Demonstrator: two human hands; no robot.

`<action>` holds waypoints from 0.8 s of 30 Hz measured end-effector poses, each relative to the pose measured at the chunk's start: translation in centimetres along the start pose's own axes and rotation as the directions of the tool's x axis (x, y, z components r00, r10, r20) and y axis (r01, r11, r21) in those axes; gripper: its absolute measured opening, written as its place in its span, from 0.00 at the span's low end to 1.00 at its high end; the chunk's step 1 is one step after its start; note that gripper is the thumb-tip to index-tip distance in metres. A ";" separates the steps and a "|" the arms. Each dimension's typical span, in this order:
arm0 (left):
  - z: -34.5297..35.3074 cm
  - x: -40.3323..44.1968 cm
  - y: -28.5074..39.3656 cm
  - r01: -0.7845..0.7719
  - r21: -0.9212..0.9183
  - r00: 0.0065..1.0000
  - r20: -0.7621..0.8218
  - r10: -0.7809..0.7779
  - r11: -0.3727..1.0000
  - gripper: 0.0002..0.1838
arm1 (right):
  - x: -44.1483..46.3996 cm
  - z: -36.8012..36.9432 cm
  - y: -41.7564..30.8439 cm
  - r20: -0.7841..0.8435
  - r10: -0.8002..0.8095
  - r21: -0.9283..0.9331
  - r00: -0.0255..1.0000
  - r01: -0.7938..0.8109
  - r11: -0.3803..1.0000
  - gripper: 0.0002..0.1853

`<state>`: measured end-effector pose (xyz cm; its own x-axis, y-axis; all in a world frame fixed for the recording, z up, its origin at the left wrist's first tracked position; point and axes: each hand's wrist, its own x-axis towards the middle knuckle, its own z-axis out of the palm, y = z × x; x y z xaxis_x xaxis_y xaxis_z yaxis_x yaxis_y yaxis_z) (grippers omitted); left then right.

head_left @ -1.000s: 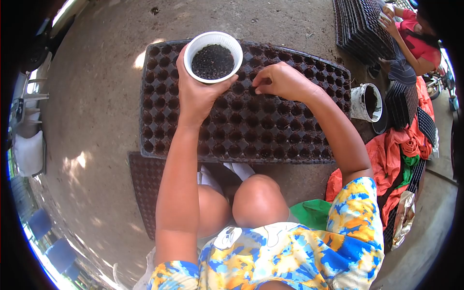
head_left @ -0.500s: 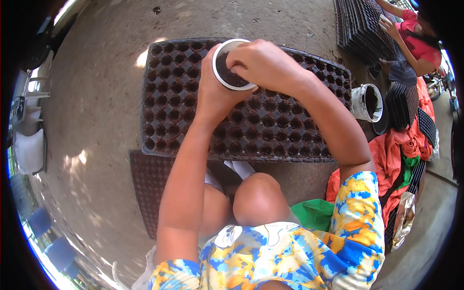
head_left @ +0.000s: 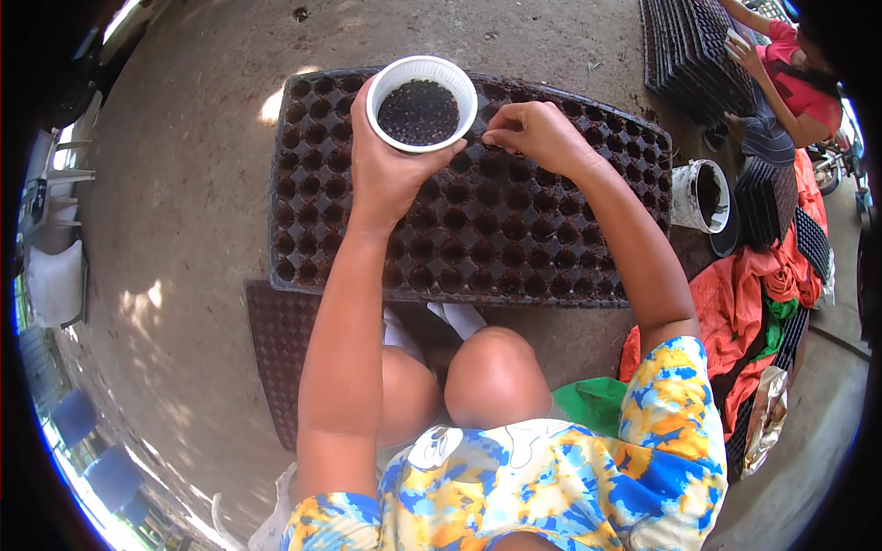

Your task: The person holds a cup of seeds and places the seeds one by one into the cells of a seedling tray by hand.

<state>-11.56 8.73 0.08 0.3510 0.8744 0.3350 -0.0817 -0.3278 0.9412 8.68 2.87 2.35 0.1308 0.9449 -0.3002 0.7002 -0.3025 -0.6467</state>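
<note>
My left hand [head_left: 390,179] is wrapped round a white plastic cup [head_left: 393,81], which it holds tilted toward me above the seedling tray. Small dark seeds [head_left: 419,114] cover the bottom of the cup. Just to the right of the cup, my right hand [head_left: 542,136] is closed in a pinch, thumb against fingertips, low over the tray's upper rows. Anything between those fingertips is too small to make out. The black seedling tray [head_left: 514,298] spreads out under both hands, its many round cells lined with dark brown soil.
A second cell tray [head_left: 276,367] lies lower left, beside my legs. Right of the main tray are a soil-smeared white bucket [head_left: 684,195], stacked black trays [head_left: 694,60] and orange sheeting [head_left: 735,294]. Another person [head_left: 795,78] sits at the upper right.
My right hand has come out of the cup and moved right, over the tray cells. My left hand has shifted the cup slightly up and left, and the seeds now show.
</note>
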 end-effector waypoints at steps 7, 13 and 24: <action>-0.1 0.0 0.1 -0.008 -0.022 1.000 -0.014 0.008 1.000 0.53 | -0.7 0.3 0.6 0.032 -0.066 0.027 0.997 0.066 0.997 0.13; -0.2 0.0 0.1 -0.001 -0.045 1.000 -0.011 0.000 0.999 0.52 | -1.6 0.9 0.9 0.098 -0.096 0.013 0.991 0.096 0.995 0.13; -0.2 0.0 0.0 0.006 -0.033 1.000 -0.004 -0.006 0.999 0.52 | -3.3 0.9 -0.2 0.235 -0.138 -0.002 0.962 0.143 0.990 0.11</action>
<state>-11.76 8.84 0.07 0.3474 0.8779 0.3296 -0.1107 -0.3106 0.9441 7.48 -0.34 2.81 -0.1355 0.9215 -0.3639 0.7133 -0.1641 -0.6813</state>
